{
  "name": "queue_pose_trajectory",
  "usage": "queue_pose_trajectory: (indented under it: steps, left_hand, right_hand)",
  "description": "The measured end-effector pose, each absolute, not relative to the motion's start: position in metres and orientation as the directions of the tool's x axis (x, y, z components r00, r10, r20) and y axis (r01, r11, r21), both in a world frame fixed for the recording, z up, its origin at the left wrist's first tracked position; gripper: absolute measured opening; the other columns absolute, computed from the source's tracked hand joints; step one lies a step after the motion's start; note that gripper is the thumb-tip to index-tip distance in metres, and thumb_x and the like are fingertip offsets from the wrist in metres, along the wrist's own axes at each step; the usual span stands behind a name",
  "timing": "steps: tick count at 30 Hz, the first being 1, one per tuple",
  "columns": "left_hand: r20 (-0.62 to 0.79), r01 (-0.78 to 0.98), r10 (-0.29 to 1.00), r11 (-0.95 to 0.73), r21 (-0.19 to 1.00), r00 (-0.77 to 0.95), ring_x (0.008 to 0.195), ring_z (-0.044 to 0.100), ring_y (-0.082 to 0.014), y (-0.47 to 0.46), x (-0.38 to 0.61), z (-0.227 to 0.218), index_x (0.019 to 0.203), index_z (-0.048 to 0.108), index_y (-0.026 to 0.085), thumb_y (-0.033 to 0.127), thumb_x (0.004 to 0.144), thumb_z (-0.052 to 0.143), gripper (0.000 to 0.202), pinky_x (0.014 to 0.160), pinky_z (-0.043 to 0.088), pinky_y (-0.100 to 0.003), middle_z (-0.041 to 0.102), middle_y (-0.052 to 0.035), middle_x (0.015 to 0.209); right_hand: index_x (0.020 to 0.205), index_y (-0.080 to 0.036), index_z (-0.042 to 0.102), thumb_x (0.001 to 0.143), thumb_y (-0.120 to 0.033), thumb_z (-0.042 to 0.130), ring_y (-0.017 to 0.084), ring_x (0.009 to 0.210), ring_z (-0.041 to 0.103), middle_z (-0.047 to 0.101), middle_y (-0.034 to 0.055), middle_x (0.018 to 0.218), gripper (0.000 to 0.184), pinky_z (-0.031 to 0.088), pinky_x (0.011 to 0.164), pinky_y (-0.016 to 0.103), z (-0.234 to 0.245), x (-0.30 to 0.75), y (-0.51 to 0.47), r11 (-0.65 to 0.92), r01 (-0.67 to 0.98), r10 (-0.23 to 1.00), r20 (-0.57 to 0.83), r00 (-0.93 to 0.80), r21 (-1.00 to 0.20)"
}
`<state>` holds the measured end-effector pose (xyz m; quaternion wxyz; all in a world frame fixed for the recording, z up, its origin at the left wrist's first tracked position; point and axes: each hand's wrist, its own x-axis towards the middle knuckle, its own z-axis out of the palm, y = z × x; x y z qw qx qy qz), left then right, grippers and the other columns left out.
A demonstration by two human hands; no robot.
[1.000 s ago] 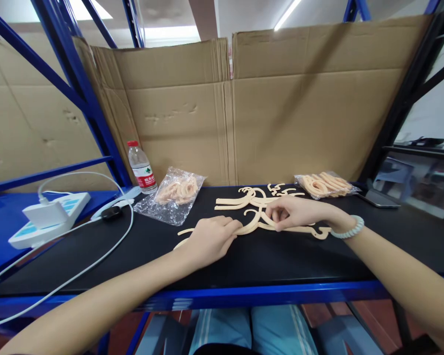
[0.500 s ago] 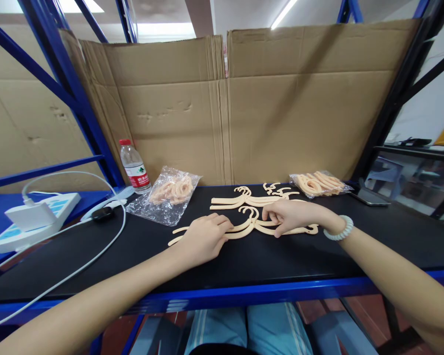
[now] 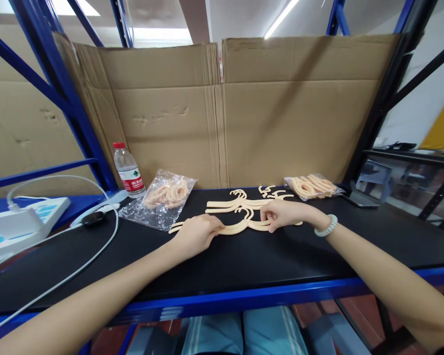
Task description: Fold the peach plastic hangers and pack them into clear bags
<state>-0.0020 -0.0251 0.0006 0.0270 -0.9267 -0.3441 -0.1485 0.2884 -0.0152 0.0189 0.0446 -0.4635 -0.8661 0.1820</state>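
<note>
A cream clothes hanger (image 3: pixel 234 229) lies across the black table top, its curved hooks pointing toward the back. My left hand (image 3: pixel 197 236) is closed over its left arms, with the tips sticking out past the wrist side. On the other side of the hooks, my right hand (image 3: pixel 283 214) pinches the hanger's right arms between thumb and fingers, hiding part of them. Just behind lies a second cream hanger (image 3: pixel 224 204) with its own hooks. Several loose cream hook pieces (image 3: pixel 276 193) are scattered near the right hand.
A clear bag of cream pieces (image 3: pixel 170 195) lies at the back left beside a water bottle (image 3: pixel 129 172). Another bag (image 3: pixel 313 186) and a dark flat device (image 3: pixel 360 198) are at the back right. A white power strip (image 3: pixel 55 212) with cables occupies the left. Cardboard (image 3: pixel 299 123) stands behind.
The front hanger's paired arms, spread apart earlier, now lie closer together. Both hands keep their grip on it. The whole view has shifted slightly.
</note>
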Motion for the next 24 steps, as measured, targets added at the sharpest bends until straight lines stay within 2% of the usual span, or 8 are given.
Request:
queue_pose_trajectory:
  steps: [2,4,6,8,10,15,19,24]
  left_hand:
    - [0.3,0.645,0.626,-0.763,0.044,0.72,0.098,0.065,-0.0216,-0.025,-0.003,0.0,0.098,0.068,0.022,0.014,0.084,0.05,0.024,0.083,0.051,-0.032,0.072,-0.0042,0.1]
    - [0.319,0.652,0.627,-0.757,0.033,0.711,0.099,0.065,-0.0226,-0.025,-0.004,0.0,0.101,0.067,0.022,0.017,0.083,0.053,0.023,0.083,0.051,-0.033,0.071,-0.0042,0.104]
    - [0.351,0.665,0.631,-0.746,0.03,0.692,0.102,0.064,-0.0234,-0.024,-0.005,0.0,0.104,0.066,0.022,0.019,0.082,0.054,0.025,0.084,0.051,-0.034,0.069,-0.0053,0.108]
    - [0.383,0.674,0.633,-0.738,0.035,0.673,0.103,0.063,-0.0239,-0.023,-0.005,0.001,0.105,0.066,0.021,0.021,0.082,0.053,0.025,0.085,0.051,-0.035,0.069,-0.0065,0.11]
    - [0.407,0.668,0.624,-0.743,0.044,0.667,0.102,0.064,-0.0236,-0.022,-0.005,0.001,0.103,0.066,0.021,0.021,0.083,0.052,0.024,0.086,0.051,-0.035,0.069,-0.0067,0.108]
    - [0.462,0.64,0.588,-0.766,0.057,0.663,0.098,0.064,-0.0222,-0.023,-0.003,-0.001,0.099,0.066,0.02,0.021,0.083,0.052,0.021,0.085,0.051,-0.035,0.07,-0.006,0.103]
    - [0.47,0.631,0.583,-0.772,0.068,0.663,0.097,0.064,-0.0222,-0.025,-0.001,-0.001,0.098,0.065,0.02,0.02,0.083,0.051,0.02,0.084,0.051,-0.035,0.07,-0.006,0.102]
    - [0.454,0.633,0.593,-0.77,0.081,0.664,0.097,0.064,-0.0224,-0.026,0.001,-0.002,0.097,0.065,0.02,0.019,0.083,0.051,0.02,0.085,0.051,-0.035,0.069,-0.006,0.102]
  right_hand:
    - [0.089,-0.016,0.065,0.067,-0.025,0.072,0.012,0.058,0.053,0.06,-0.0021,0.065,0.025,0.036,0.051,0.021,0.022,0.293,-0.012,0.514,0.774,0.805,-0.105,-0.584,-0.369]
    - [0.095,-0.015,0.067,0.073,-0.028,0.067,0.013,0.058,0.055,0.063,-0.0004,0.068,0.025,0.039,0.052,0.022,0.026,0.303,-0.007,0.515,0.766,0.815,-0.058,-0.577,-0.386]
    - [0.096,-0.016,0.068,0.08,-0.027,0.058,0.014,0.061,0.059,0.067,0.002,0.073,0.022,0.043,0.055,0.023,0.029,0.32,0.003,0.479,0.8,0.874,0.111,-0.473,-0.362]
    - [0.093,-0.017,0.069,0.082,-0.022,0.052,0.016,0.07,0.062,0.07,0.0043,0.082,0.021,0.046,0.063,0.025,0.028,0.341,0.016,0.393,0.872,0.896,0.334,-0.293,-0.291]
    - [0.092,-0.016,0.07,0.081,-0.016,0.048,0.019,0.078,0.064,0.071,0.0072,0.087,0.024,0.047,0.071,0.028,0.023,0.359,0.029,0.327,0.912,0.886,0.416,-0.204,-0.248]
    - [0.091,-0.015,0.072,0.079,-0.009,0.049,0.021,0.088,0.065,0.072,0.0103,0.095,0.026,0.047,0.083,0.032,0.0,0.374,0.057,0.339,0.917,0.892,0.381,-0.242,-0.211]
    - [0.099,-0.015,0.072,0.077,-0.005,0.052,0.023,0.099,0.063,0.071,0.012,0.104,0.031,0.046,0.091,0.034,-0.013,0.372,0.075,0.364,0.906,0.898,0.341,-0.279,-0.216]
    - [0.104,-0.014,0.071,0.078,-0.002,0.05,0.023,0.102,0.064,0.07,0.0131,0.108,0.035,0.046,0.092,0.031,-0.022,0.378,0.086,0.365,0.897,0.912,0.29,-0.29,-0.25]
